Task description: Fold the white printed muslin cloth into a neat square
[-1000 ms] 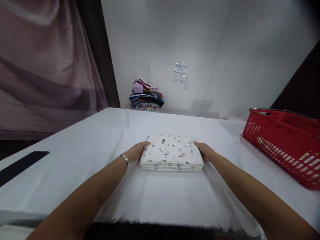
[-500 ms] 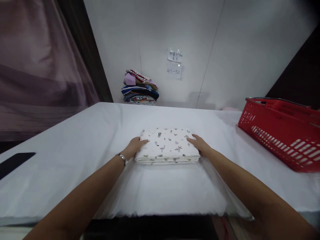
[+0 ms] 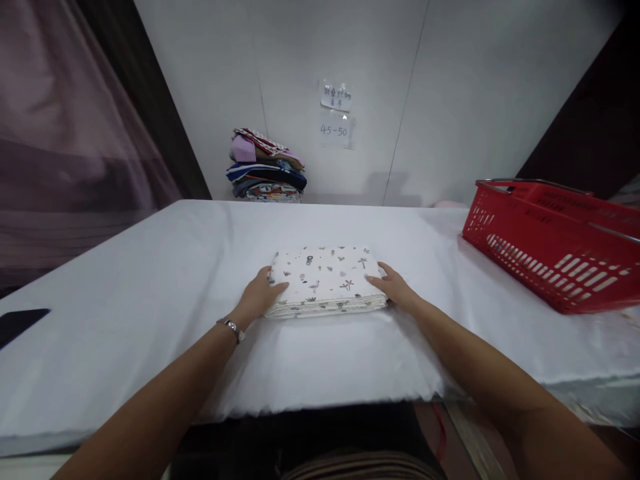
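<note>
A folded white cloth [image 3: 327,273] printed with small palms, a flamingo and leaves lies in a neat, layered rectangle near the middle of the table. My left hand [image 3: 260,293], with a silver bracelet on its wrist, grips the left side, thumb on top. On the opposite side my right hand [image 3: 393,287] holds the right edge the same way, thumb over the upper face. The fingers below the thumbs are partly hidden by the layers. Whether the cloth's underside is raised off the table I cannot tell.
A white cover [image 3: 150,287] spreads over the table. At the right stands a red plastic basket [image 3: 540,247]. A pile of folded fabrics [image 3: 267,167] sits by the back wall, under paper notes [image 3: 335,130]. A dark flat object [image 3: 20,323] lies at the left edge.
The view has shifted a little, so the whole scene sits slightly further left and higher. Both hands keep their hold on the folded cloth's sides, which has hardly moved on the table.
</note>
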Demonstrator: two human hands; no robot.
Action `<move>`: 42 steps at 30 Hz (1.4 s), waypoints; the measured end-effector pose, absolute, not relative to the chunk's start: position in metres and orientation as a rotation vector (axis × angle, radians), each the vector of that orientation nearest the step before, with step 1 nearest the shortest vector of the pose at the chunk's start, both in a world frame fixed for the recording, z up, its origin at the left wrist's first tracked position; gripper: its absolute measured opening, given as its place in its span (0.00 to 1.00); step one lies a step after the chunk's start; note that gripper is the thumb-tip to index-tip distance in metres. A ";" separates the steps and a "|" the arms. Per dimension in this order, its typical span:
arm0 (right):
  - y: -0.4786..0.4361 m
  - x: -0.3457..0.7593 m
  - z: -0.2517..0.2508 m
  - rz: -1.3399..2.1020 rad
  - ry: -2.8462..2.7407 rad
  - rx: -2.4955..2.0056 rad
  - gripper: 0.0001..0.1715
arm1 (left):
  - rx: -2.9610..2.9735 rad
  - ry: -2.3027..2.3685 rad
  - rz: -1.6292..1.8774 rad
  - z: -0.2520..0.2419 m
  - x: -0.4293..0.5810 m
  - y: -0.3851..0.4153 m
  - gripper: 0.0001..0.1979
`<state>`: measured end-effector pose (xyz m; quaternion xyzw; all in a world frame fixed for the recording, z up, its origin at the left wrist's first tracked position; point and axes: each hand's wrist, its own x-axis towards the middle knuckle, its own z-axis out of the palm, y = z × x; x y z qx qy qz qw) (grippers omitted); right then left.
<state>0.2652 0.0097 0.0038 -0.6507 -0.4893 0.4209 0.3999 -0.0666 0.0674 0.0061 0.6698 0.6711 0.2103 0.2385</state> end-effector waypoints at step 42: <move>-0.021 0.230 0.014 0.270 -2.295 -1.368 0.14 | 2.616 1.086 0.654 0.013 -0.049 0.018 0.12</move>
